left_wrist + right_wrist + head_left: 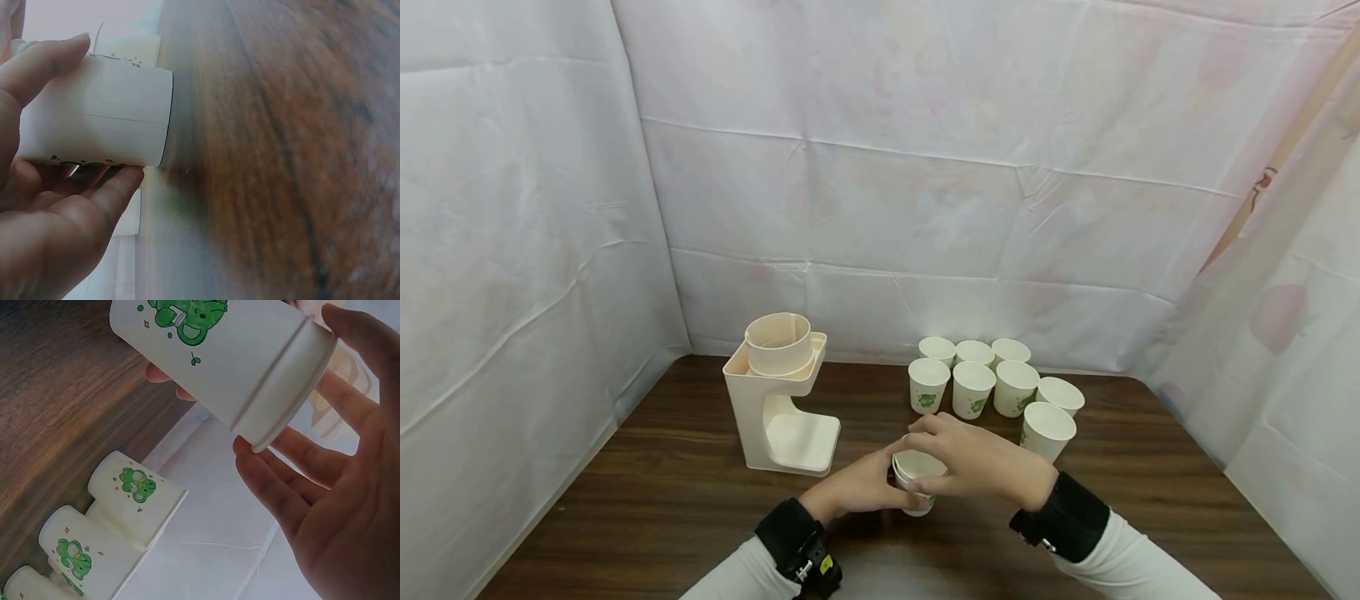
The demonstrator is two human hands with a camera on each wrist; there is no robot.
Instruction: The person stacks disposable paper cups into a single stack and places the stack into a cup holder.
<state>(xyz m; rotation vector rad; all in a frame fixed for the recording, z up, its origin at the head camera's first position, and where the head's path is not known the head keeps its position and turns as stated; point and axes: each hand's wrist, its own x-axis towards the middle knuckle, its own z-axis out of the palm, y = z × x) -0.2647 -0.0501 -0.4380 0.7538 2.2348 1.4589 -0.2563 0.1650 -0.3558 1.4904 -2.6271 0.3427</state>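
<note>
Two nested white paper cups (919, 465) stand at the front middle of the table, one rim just above the other. My left hand (867, 483) holds the outer cup (103, 119) around its side, thumb on one side and fingers on the other. From above, my right hand (981, 460) grips the rim of the inner cup (294, 394), its thumb and fingertips at opposite sides of the rim. A green cartoon animal print (190, 319) decorates the outer cup's side. The inner cup's lower part is hidden inside the outer one.
Behind the hands, several paper cups (973, 388) stand upright in rows, with another cup (1047, 433) near the right wrist. To the left is a cream-coloured stand (748, 417) with a round holder (778, 357) on top. White cloth (887, 208) hangs behind the wooden table (647, 500).
</note>
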